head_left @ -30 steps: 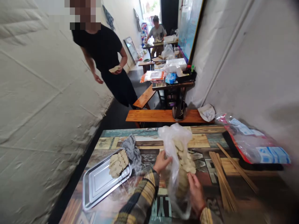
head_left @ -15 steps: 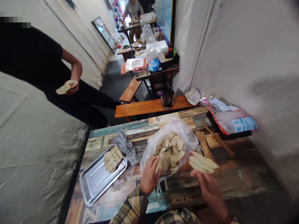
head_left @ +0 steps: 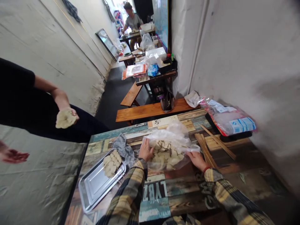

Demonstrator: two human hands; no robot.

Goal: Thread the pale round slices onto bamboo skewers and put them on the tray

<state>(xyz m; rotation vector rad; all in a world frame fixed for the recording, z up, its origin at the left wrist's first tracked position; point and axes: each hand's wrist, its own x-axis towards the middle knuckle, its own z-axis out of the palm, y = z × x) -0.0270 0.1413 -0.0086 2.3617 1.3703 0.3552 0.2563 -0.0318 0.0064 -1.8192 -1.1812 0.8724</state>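
Co-worker's hand [head_left: 75, 115] has neared tray [head_left: 93, 187] and bag [head_left: 172, 135].

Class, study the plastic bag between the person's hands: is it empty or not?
Not empty: many pale slices show inside the plastic bag, between the left hand and right hand.

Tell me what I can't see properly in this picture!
In the head view:
Inside bottom of the plastic bag: hidden by the pale slices in it.
Tray end under the stacked slices: covered by them.
Person in black: head cut off by the left edge.
Small print on the red-edged package: too blurred to read.
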